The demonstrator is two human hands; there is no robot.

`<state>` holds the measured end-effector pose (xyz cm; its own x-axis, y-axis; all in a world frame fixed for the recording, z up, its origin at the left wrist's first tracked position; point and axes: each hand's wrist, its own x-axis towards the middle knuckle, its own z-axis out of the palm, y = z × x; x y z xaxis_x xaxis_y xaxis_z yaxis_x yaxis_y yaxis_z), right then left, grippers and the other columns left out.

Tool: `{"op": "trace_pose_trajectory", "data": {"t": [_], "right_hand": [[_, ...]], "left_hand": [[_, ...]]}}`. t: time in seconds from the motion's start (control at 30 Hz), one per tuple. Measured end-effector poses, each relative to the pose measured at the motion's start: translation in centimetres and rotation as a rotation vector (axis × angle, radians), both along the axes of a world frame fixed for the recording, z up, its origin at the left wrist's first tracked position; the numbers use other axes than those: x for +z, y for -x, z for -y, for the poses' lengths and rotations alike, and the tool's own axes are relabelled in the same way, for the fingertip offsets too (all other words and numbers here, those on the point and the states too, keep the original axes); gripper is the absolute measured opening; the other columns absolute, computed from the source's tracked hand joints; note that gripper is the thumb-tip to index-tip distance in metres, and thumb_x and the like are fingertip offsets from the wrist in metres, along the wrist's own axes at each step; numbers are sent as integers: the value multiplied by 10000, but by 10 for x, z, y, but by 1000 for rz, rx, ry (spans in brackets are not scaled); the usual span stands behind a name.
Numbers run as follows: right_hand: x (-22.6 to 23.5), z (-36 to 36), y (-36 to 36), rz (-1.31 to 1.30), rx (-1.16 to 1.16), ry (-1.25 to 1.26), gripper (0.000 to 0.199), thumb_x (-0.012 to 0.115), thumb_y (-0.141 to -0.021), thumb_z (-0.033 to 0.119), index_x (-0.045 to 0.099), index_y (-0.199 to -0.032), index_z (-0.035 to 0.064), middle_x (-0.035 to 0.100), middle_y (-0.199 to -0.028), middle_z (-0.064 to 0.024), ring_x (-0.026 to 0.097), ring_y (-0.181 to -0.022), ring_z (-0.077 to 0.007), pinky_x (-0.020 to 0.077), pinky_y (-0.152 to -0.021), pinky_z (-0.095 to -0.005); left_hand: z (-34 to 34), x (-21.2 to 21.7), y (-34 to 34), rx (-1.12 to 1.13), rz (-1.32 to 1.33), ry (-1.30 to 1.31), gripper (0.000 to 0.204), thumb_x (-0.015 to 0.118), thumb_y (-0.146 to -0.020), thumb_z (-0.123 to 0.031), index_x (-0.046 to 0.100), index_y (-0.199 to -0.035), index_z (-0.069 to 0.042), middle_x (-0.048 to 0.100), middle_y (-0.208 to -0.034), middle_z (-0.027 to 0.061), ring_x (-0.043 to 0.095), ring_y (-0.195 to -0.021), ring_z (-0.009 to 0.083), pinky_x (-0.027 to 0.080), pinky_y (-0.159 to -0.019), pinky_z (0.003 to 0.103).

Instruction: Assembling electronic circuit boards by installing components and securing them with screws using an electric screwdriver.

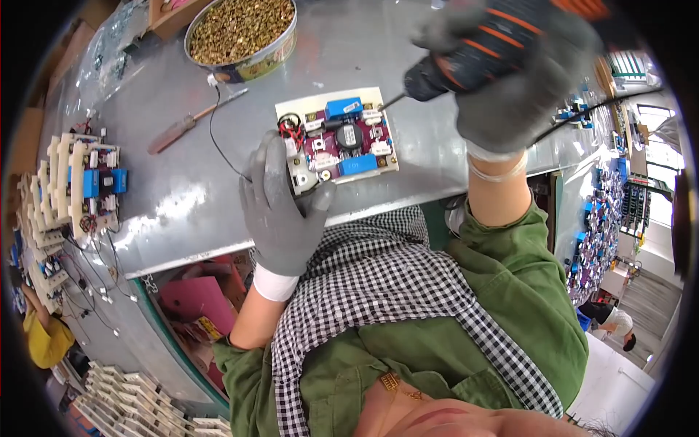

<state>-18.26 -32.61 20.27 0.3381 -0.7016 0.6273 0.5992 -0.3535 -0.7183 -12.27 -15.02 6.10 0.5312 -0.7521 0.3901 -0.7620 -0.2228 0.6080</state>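
Observation:
A circuit board (328, 149) with blue blocks and a round black coil lies on a cream plastic base (389, 138) on the metal table. My left hand (280, 207), in a grey glove, rests at the base's left edge, thumb and fingers about its near left corner. In my right hand (502, 109), also gloved, is a black and orange power screwdriver (473, 54). Its thin bit points at the board's far right corner; whether the tip touches a screw there is too small to tell. A black wire (218, 138) runs from under my left hand to a white plug.
A round tin of brass-coloured screws (240, 33) stands at the back. A hand screwdriver (182, 127) lies left of the board. Stacked board assemblies (84, 182) with dangling wires stand at the far left. Cream bases (131, 400) are piled lower left. The table's front edge (196, 255) runs before me.

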Motion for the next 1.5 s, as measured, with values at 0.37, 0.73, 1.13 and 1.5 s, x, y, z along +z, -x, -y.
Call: {"op": "trace_pose_trajectory", "data": {"t": [0.37, 0.73, 1.13, 1.5], "right_hand": [[-34, 41, 54, -33, 254, 223, 770, 409, -943, 777, 469, -1144, 37, 635, -798, -112, 515, -481, -179, 514, -456, -393], [5, 39, 59, -125, 1037, 244, 1016, 760, -861, 578, 240, -1590, 96, 662, -987, -127, 669, -688, -238, 590, -607, -379], [-16, 15, 59, -65, 577, 175, 989, 603, -854, 780, 413, -1496, 52, 572, -766, -10, 443, -469, -80, 399, -450, -269], [8, -18, 13, -315, -588, -37, 648, 482, -990, 646, 494, -1179, 26, 581, -676, -44, 561, -500, -134, 532, -479, -308]], "left_hand": [[9, -12, -3, 19, 94, 77, 793, 766, -841, -354, 428, -1470, -10, 532, -1426, 215, 549, -1264, 397, 438, -1016, 510], [5, -8, -4, 27, 124, 229, 693, 721, -878, -372, 469, -1428, -34, 551, -1390, 192, 574, -1178, 403, 453, -985, 512], [5, -7, 5, 20, 151, 173, 578, 587, -968, -430, 505, -1410, -68, 550, -1380, 176, 574, -1118, 401, 470, -921, 522], [4, 73, -58, -9, -61, -194, 682, 833, -753, -289, 598, -1368, -110, 647, -1296, 138, 638, -1152, 286, 534, -902, 437]]}}
